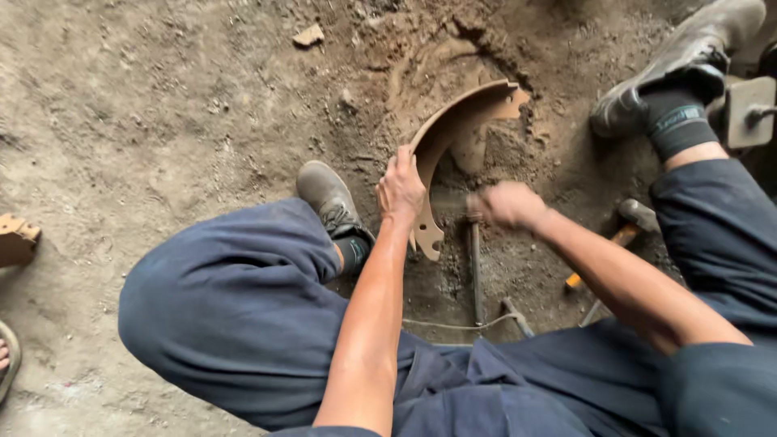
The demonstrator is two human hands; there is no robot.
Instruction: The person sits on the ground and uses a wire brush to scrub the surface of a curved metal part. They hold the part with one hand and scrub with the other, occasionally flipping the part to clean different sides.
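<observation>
The left hand [400,188] is closed around the inner edge of a curved, rusty brake shoe [453,137] that stands on edge on the dirt floor [162,113], fingers wrapped over the rim about midway along the arc. The right hand [508,204] is blurred, so I cannot tell how tightly it is shut; it seems to be wrapped about the top of a dark metal rod [475,267] that runs down toward the person's lap, just beside the lower end of the shoe. To do this well, I would judge that the left hand should hold the shoe firmly upright with its fingers away from the spot where the rod meets the metal, and the lower end should stay bedded in the soil so it does not skid. A hammer [623,225] with an orange handle lies near the right forearm, partly hidden behind it. The person sits low with both legs in dark blue trousers spread wide, one worn boot [328,194] beside the left hand and the other boot [680,61] at the upper right. The floor is packed, lumpy earth, scooped out around the shoe, with small stones scattered about. At the left edge a wooden block [16,239] lies on the floor, and below it another person's sandalled foot [6,356] shows.
</observation>
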